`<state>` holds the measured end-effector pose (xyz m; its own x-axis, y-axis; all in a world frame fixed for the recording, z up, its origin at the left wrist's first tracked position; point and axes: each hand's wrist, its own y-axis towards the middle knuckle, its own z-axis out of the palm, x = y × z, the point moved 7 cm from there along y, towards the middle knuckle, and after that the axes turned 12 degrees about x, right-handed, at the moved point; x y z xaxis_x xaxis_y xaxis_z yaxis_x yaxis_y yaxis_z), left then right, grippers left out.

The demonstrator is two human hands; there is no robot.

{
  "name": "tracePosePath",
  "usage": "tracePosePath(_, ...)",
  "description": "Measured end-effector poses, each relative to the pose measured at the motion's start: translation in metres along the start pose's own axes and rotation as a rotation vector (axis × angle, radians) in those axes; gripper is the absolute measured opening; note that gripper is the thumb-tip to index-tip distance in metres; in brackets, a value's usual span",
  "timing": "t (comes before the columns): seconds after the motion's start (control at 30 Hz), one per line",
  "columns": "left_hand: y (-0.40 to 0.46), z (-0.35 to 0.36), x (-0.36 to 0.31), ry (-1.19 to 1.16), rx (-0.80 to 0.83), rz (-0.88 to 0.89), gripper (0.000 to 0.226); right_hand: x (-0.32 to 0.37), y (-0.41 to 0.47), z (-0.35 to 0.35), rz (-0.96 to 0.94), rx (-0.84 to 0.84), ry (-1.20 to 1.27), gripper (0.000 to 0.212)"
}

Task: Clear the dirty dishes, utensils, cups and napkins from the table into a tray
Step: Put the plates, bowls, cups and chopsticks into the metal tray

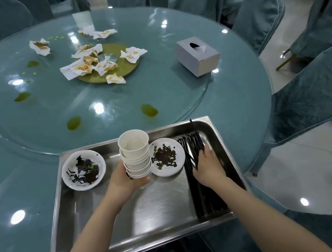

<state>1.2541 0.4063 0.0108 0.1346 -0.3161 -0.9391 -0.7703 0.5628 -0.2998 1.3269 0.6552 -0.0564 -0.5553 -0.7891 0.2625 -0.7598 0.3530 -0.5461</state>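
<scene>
Over the near edge of the round teal glass-topped surface (230, 102) sits the rectangular stainless-steel tray (146, 217), its front rim hanging past the surface's edge toward me. Inside it, my left hand (124, 181) grips a stack of white paper cups (135, 153) from below, fingers curled round the lowest cups, holding the stack upright just above the tray floor, between two dishes. To its left stands a white round bowl smeared with dark sauce (83, 170), close to the tray's left wall; to its right lies a white round plate with dark sauce streaks (167, 156). A bundle of black chopsticks (199, 176) runs along the tray's right wall, and my right hand (208, 165) lies palm-down on them, fingers spread and fairly straight, pressing rather than clasping. The middle and front of the tray floor are bare metal, giving room between my forearms.

Farther out, crumpled white paper napkins stained brown (89, 62) are scattered over and around a flat olive-gold disc (113, 73) at the centre of the glass turntable. Greenish sauce puddles (149, 110) dot the glass nearer me. A grey cardboard tissue box (197, 58) stands to the right, well apart from the napkins. Teal fabric-covered chairs (307, 105) ring the surface closely.
</scene>
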Motion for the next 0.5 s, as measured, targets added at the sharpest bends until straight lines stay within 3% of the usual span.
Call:
tracePosePath(0.23,0.001,0.002,0.011,0.002,0.006,-0.028,0.057,-0.021,-0.009,0.023,0.104,0.107,0.049,0.058)
tracePosePath(0.5,0.001,-0.002,0.023,0.044,-0.012,-0.069,0.053,-0.014,-0.007,0.009,-0.052,-0.024,0.091,0.055)
